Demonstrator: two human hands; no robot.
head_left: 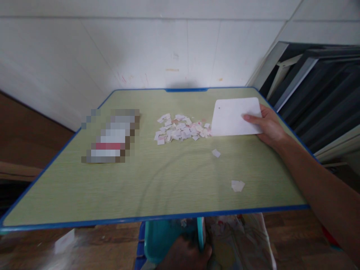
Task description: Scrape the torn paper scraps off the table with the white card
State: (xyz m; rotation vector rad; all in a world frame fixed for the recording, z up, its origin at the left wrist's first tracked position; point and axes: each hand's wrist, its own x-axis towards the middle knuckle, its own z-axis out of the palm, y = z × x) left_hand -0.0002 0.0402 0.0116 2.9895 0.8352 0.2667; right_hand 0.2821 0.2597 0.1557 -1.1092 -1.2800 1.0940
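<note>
My right hand (270, 125) grips the right end of a white plastic board (234, 116) with rounded corners, thumb on its face. The board's left edge meets a loose pile of small torn paper pieces (182, 129) on the green table (112, 195). Single paper scraps lie nearer the front, one scrap (216, 153) below the board and another scrap (237, 185) closer to the edge. Below the table's front edge, my left hand (185, 255) closes round the rim of a teal plastic tub (200, 232). The tub's far part is hidden under the table.
A blurred-out box-like item (112, 137) lies on the table's left. A whitish bag (247, 243) with paper bits stands right of the tub. Dark panels (323, 82) lean at the right. A white wall (146, 48) rises behind, and a paper sheet (64, 241) lies on the floor.
</note>
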